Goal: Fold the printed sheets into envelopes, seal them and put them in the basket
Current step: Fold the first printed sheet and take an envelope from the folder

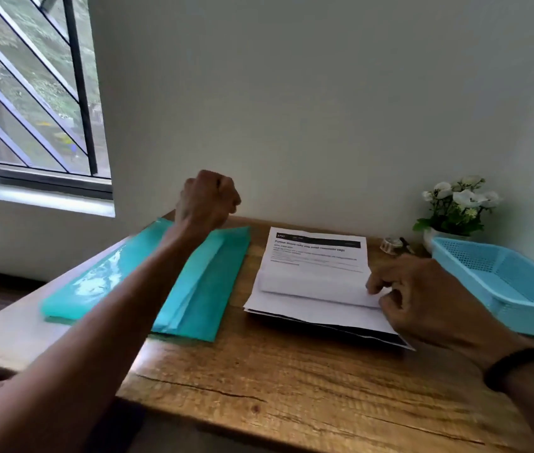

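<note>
A stack of printed sheets (316, 253) lies in the middle of the wooden table (292, 380). The top sheet's near part is folded up over itself. My right hand (422, 299) pinches the right end of that fold with thumb and fingers. My left hand (206, 199) is raised in a closed fist above the far end of a stack of teal envelopes (206, 286), holding nothing that I can see. A light blue plastic basket (504, 282) stands at the right edge of the table; no envelope shows in it.
A white pot of white flowers (455, 207) stands against the wall behind the basket. A small white object and a dark pen (396, 245) lie beside it. A barred window (30, 93) is at the left. The table's left edge runs under my left forearm.
</note>
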